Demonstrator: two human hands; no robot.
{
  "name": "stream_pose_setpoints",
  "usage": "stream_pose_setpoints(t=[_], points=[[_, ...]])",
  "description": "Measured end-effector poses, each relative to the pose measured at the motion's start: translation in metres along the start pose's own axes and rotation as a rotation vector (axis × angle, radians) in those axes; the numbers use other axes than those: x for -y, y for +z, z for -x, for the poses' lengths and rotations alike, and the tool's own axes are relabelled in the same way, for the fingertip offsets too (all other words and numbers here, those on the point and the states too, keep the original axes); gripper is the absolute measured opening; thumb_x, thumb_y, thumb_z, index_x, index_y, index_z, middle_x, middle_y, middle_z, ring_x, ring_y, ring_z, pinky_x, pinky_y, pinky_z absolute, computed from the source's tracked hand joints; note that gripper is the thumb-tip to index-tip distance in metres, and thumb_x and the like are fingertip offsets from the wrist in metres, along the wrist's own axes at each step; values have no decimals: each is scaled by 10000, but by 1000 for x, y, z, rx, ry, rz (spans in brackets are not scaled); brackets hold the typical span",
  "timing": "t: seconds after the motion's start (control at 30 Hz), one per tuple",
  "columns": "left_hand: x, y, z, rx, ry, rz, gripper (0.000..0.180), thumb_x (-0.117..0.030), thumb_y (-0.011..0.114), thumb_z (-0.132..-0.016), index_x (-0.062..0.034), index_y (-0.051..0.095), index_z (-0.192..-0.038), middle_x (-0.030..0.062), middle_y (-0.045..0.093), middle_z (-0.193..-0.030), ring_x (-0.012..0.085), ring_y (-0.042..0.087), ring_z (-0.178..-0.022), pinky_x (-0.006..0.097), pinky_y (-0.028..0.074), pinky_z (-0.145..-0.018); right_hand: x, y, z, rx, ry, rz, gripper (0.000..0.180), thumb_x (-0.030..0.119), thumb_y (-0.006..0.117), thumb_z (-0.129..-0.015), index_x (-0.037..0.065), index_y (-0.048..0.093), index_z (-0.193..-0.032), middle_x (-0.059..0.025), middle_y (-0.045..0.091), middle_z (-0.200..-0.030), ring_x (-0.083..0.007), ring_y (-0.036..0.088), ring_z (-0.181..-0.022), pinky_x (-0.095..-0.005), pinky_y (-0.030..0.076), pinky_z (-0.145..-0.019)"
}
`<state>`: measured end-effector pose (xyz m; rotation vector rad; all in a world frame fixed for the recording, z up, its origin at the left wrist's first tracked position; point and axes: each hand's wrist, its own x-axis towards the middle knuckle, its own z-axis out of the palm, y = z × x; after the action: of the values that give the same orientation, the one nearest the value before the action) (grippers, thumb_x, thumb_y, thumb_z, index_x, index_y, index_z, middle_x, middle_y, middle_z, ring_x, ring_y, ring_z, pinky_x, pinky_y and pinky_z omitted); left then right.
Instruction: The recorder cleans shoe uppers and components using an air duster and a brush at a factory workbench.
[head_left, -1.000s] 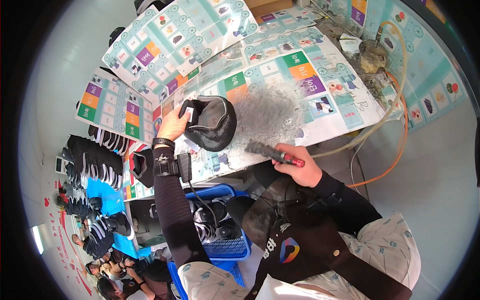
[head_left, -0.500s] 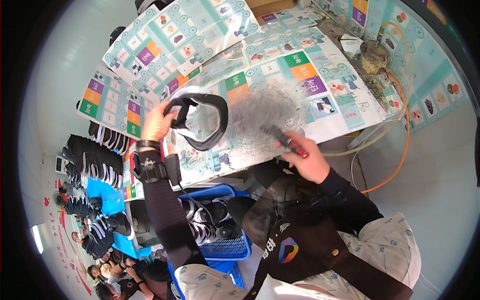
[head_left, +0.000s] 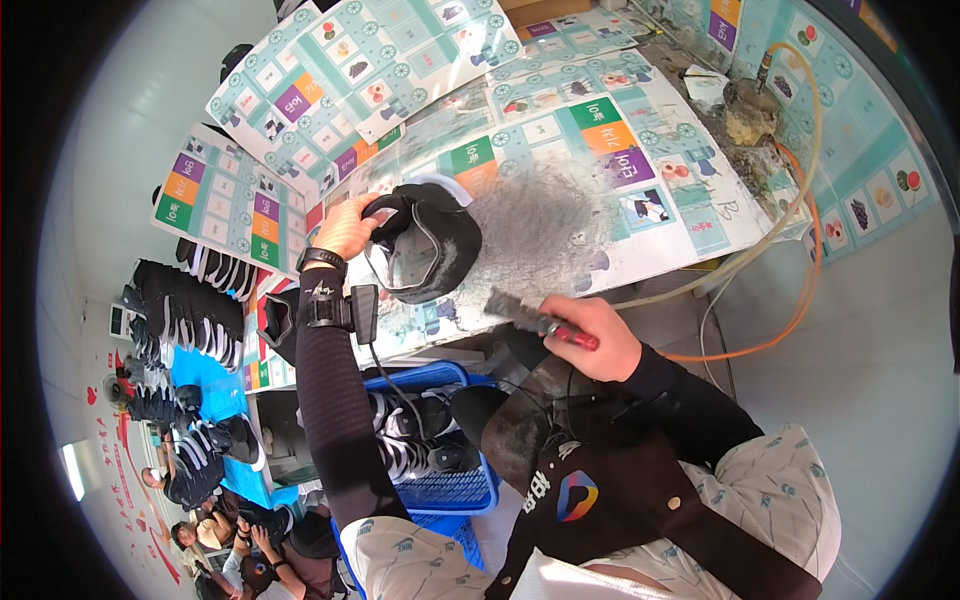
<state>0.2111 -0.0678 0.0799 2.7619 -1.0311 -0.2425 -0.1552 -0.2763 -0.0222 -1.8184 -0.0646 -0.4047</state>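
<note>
My left hand is closed on the edge of a black shoe upper with a pale band at one end. Its opening faces up, and it is held over the left part of the paper-covered table. Around a red-and-black handle, my right hand grips a brush with a flat grey head. That head points left near the table's front edge, apart from the shoe upper. A wide grey smudge marks the paper between and beyond my hands.
A crusted pot stands at the back right, with a yellowish hose and an orange hose nearby. Below the table, a blue basket holds several black-and-white shoes. More shoes line the left, where other people sit farther off.
The shoe upper has shifted right and turned in my left hand. My right hand has moved down and slightly left, bringing the brush toward the table's front edge.
</note>
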Motion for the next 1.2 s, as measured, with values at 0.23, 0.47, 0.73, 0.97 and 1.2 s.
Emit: stream_pose_setpoints(t=[0.23,0.47,0.73,0.97,1.2], points=[[-2,-3,5,-29,47,9,370,-192,726,-935,-83,695,-1287,206,737,-1165,357,707,-1092,414,530,-951,-6,2,1,-30,217,45,217,109,699,-847,41,616,-1036,-219,599,-815,-463,609,-798,-472,481,-681],[-15,-41,14,-113,234,49,260,20,678,-912,-43,731,-1159,126,755,-1084,253,713,-1013,351,534,-947,-13,-12,0,-105,166,-258,374,75,726,-866,10,642,-1224,-159,724,-907,-253,737,-905,-347,539,-833],[-30,-17,9,29,294,28,220,-50,716,-878,-67,739,-1096,149,735,-994,334,701,-962,385,531,-858,2,-20,-16,57,9,-125,265,79,724,-813,16,637,-1055,-145,668,-822,-353,668,-772,-364,500,-719],[-18,-16,8,48,240,39,247,-44,700,-898,-66,734,-1141,164,744,-1076,344,699,-1022,400,528,-910,-3,-21,-14,110,33,-122,234,75,710,-824,12,638,-1037,-154,644,-795,-350,660,-759,-378,497,-713],[-23,-12,4,54,214,26,249,-63,704,-915,-53,723,-1163,146,736,-1110,320,694,-1051,383,524,-940,-11,-29,-10,-2,252,-108,214,71,695,-828,4,640,-1024,-156,672,-804,-344,662,-758,-379,500,-721]])
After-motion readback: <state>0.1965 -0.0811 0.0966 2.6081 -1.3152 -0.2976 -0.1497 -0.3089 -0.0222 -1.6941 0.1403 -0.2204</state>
